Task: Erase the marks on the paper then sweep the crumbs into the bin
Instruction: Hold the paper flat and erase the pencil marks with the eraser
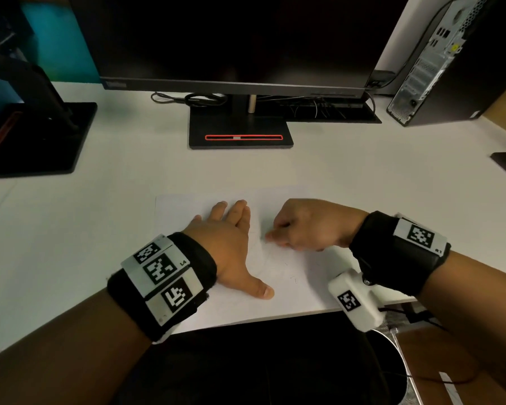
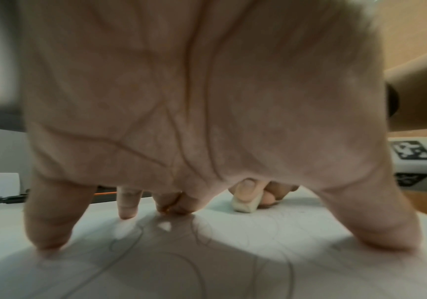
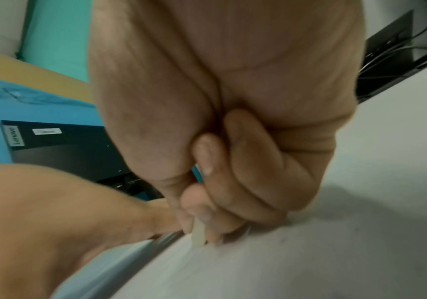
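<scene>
Left hand (image 1: 231, 241) lies flat, fingers spread, on the paper (image 1: 187, 206); at its 3 o'clock, right hand (image 1: 304, 226) pinches an eraser (image 2: 244, 204) against the sheet

Matt white paper (image 1: 187, 206) on a smooth matt desk (image 1: 85, 217) — a chalky off-white eraser (image 2: 244, 205), the bin's (image 1: 403, 358) rim shiny metal.

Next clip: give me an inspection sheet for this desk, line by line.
Surface: white desk, paper lying flat near its front edge.
Job's things: white eraser pressed to the paper; faint pencil marks remain; bin below the desk's front right.
Clutter: a few dark crumbs on the paper.
Grippers: left hand spread flat on the paper; right hand pinches the eraser.
Cables: tangle behind the monitor stand.
Surroundings: monitor, computer tower.
</scene>
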`<action>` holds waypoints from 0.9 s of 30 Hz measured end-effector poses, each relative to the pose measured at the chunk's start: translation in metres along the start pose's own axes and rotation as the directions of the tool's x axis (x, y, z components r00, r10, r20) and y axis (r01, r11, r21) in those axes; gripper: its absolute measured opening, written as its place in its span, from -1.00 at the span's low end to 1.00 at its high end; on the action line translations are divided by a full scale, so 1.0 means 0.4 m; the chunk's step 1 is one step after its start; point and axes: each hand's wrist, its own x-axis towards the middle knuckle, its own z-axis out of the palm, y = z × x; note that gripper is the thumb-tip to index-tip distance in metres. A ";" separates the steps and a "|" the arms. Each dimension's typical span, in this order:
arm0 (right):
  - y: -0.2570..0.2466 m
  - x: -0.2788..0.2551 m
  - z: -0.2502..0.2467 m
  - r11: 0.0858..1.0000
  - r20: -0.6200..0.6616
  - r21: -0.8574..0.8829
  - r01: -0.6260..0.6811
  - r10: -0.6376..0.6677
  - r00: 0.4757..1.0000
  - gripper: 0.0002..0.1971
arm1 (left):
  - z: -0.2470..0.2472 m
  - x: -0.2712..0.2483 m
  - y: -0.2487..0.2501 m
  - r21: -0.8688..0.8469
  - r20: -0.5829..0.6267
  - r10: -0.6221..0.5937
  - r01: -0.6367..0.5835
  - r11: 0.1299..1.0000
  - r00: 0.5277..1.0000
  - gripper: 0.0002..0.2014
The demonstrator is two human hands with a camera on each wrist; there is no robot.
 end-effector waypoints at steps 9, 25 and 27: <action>0.010 -0.008 0.006 0.997 -0.033 -0.048 0.057 -0.059 0.998 -0.49 | 0.002 0.000 -0.001 -0.003 -0.003 0.001 -0.001 1.000 1.000 0.45; 0.009 -0.025 0.020 0.997 0.001 -0.042 0.057 -0.057 0.998 -0.52 | 0.004 -0.002 0.002 -0.006 0.005 -0.005 0.005 1.000 1.000 0.44; 0.006 -0.029 0.019 0.996 -0.045 -0.070 0.056 -0.059 0.997 -0.51 | 0.004 -0.002 0.001 -0.010 0.002 -0.005 0.005 1.000 1.000 0.44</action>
